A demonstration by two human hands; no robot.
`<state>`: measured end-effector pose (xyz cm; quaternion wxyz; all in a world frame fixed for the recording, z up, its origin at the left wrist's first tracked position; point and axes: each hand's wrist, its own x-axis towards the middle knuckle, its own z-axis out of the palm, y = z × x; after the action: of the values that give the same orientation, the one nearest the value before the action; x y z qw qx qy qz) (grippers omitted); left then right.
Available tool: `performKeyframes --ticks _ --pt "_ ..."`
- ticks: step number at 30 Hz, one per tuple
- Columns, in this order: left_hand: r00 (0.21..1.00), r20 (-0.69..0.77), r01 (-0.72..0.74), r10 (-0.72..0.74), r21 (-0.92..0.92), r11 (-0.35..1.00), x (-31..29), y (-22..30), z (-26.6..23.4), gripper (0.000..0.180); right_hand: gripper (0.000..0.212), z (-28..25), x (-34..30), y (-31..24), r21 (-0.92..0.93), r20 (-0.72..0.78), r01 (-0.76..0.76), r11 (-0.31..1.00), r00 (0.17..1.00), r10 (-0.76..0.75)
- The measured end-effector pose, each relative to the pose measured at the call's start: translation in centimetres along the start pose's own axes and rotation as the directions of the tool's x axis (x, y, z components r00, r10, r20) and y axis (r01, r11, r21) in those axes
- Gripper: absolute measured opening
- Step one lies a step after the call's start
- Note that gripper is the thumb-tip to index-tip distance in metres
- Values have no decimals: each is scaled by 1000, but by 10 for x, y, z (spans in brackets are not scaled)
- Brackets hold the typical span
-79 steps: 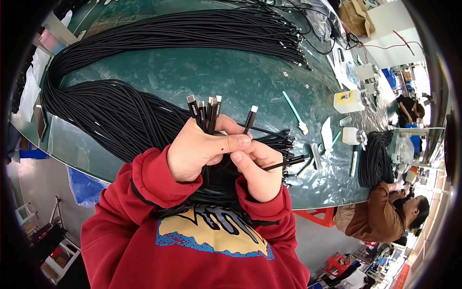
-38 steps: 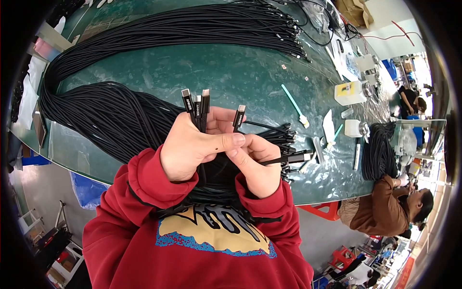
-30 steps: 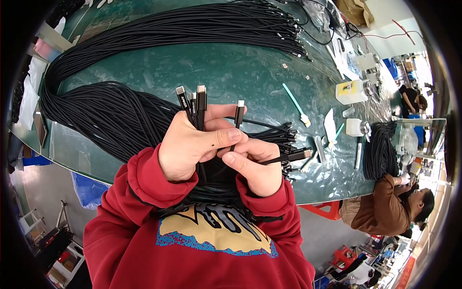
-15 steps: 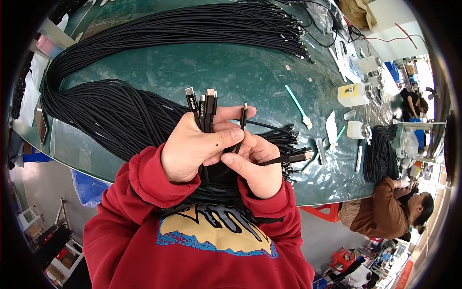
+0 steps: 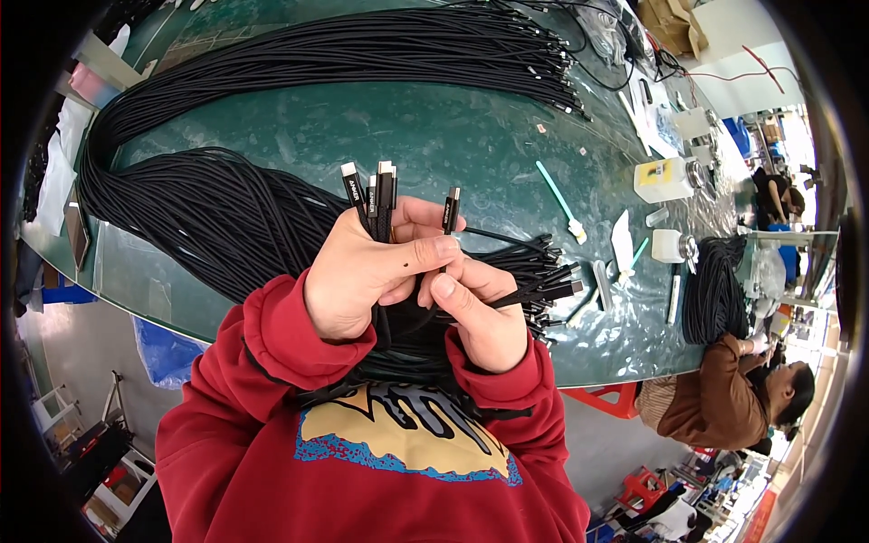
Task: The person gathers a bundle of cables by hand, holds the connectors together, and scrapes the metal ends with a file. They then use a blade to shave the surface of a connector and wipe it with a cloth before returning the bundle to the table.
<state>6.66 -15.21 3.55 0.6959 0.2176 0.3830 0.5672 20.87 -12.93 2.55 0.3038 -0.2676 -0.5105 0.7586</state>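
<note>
Several black USB-C cables (image 5: 384,197) stand plug-up in my left hand (image 5: 358,271), gripped between its fingers and palm. At the left thumb tip a single USB-C plug (image 5: 450,213) is pinched upright, with its broad side showing. My right hand (image 5: 489,326) is closed close below it, its fingers around a black cable whose plug (image 5: 563,290) points out to the right. Where the cables run between the two hands is partly hidden by the fingers. Behind and below my hands lies a thick bundle of black cables (image 5: 217,195).
The bundle bends back across the green table (image 5: 380,122). To the right lie a green-handled brush (image 5: 561,201), a bottle with a yellow label (image 5: 661,180), a smaller white bottle (image 5: 667,244) and a cable coil (image 5: 715,290). A person in brown (image 5: 715,398) sits at the right.
The single plug at my left thumb has turned from its narrow edge to its broad side and shifted slightly left. The plug by my right hand has also turned.
</note>
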Motion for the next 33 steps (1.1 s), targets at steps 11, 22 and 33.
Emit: performKeyframes --ticks 11,22,33 --pt "998 63 -9 7 42 999 2 -4 -3 26 14 6 -1 4 111 -223 28 993 975 -3" --pt "997 45 -69 67 36 997 2 -11 0 32 17 -2 -3 4 92 -300 -27 995 952 53" --pt "995 -96 24 -11 138 990 -3 3 6 36 23 1 -2 -1 130 -111 -51 990 992 65"
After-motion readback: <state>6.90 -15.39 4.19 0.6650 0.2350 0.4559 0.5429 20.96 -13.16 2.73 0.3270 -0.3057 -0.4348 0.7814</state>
